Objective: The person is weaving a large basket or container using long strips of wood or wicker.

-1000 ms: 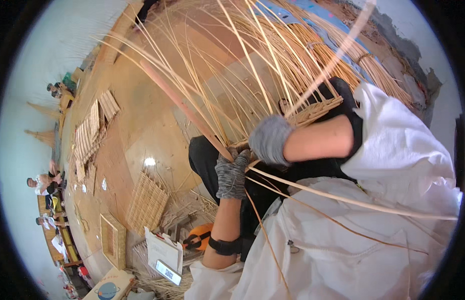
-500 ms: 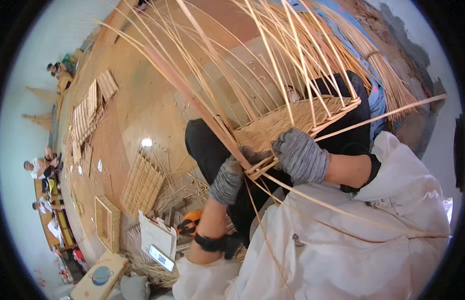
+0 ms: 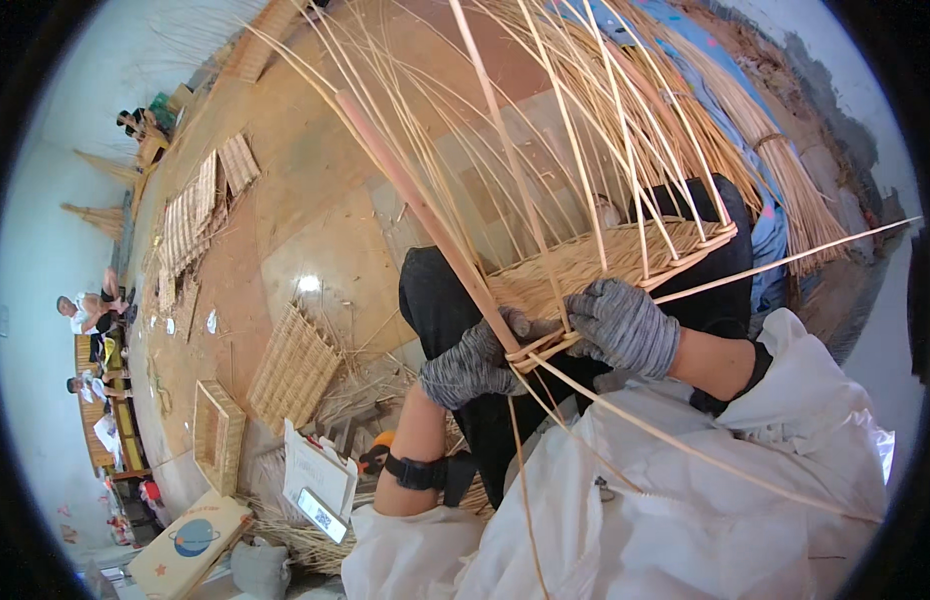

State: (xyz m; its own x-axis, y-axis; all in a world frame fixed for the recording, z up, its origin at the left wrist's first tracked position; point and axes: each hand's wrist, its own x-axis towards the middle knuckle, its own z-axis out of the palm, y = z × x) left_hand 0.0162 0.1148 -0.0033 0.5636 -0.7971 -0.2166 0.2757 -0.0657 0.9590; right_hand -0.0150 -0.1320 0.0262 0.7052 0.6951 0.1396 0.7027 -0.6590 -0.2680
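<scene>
A woven wicker base [image 3: 570,265] lies across my lap, with tall pale stakes rising from its edge. At its near left corner a thick reddish-brown stick [image 3: 425,205] stands up at a slant. My left hand [image 3: 472,365], in a grey striped glove, is closed around that corner at the foot of the stick. My right hand [image 3: 625,327], gloved alike, pinches a wicker rod at the near edge, just right of the corner; its fingertips are partly hidden. One long loose rod [image 3: 695,440] runs from the corner over my white top, and another [image 3: 795,258] sticks out to the right.
Bundles of long wicker rods [image 3: 725,110] lie on blue sheeting at the far right. To the left are a woven panel [image 3: 295,370], a rectangular basket [image 3: 218,435], a lit phone [image 3: 322,515] and a patterned box [image 3: 190,545]. Other people [image 3: 90,312] sit along the far left wall.
My left hand has turned so that its back lies more across the corner. The wicker base and both hands now sit slightly further right in view, and the thick stick leans differently.
</scene>
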